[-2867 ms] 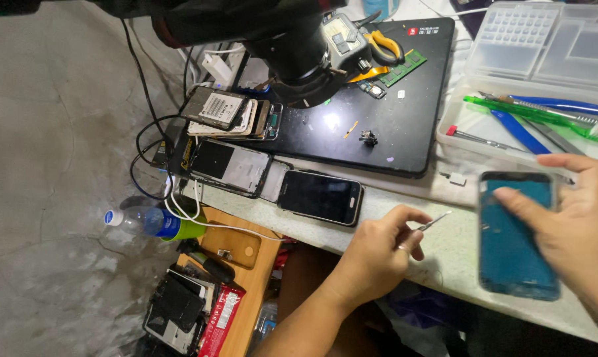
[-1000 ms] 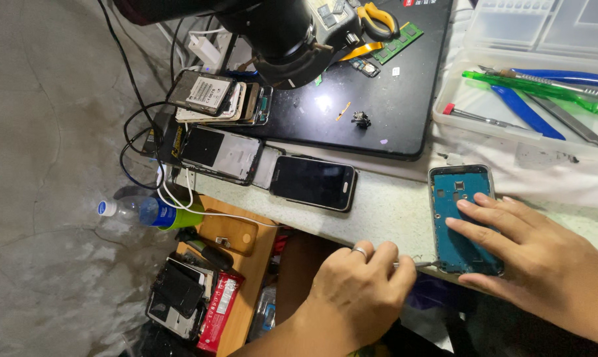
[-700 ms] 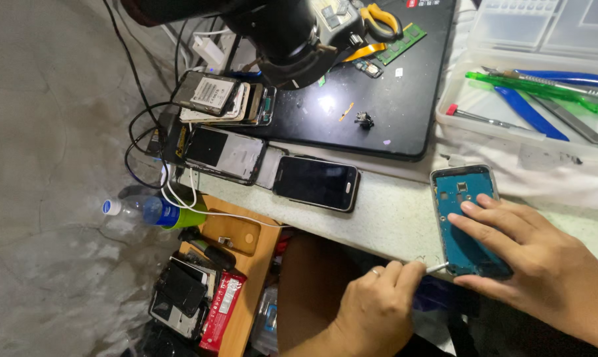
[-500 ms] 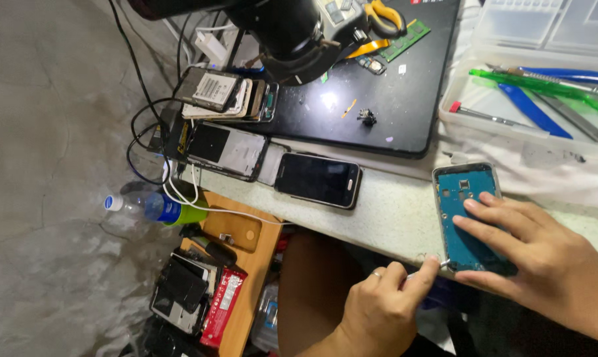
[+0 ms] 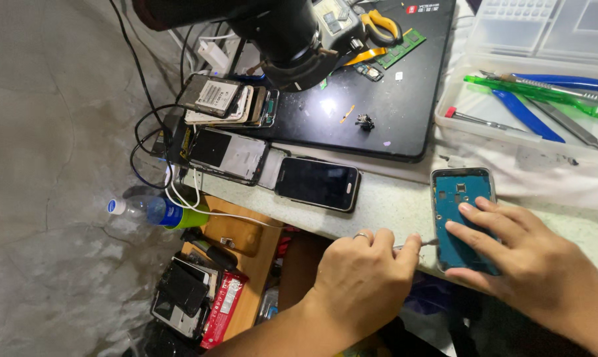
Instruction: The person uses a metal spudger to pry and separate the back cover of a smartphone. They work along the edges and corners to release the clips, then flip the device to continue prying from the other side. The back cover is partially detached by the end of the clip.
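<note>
Nearest you, your left hand (image 5: 362, 281) is gripping a thin metal tool (image 5: 423, 244), its tip touching the left edge of an opened phone (image 5: 462, 221) with a blue inner frame. Your right hand (image 5: 523, 261) is lying flat on that phone, fingers spread and pressing rather than closing around it. The phone is resting at the front edge of the pale worktop (image 5: 391, 205), close to the drop.

If the tool is slipping off the edge, it could be jabbing toward your right fingers (image 5: 474, 231) or gouging the blue frame; a hard push could be sliding the phone off the worktop.

Just left, a black phone (image 5: 317, 183) is lying near the same edge, leaving a bare strip between. Farther back, a black mat (image 5: 378, 86) is carrying small parts, and a clear tray (image 5: 530, 112) of blue and green tools is sitting at your right. Little free room is remaining.
</note>
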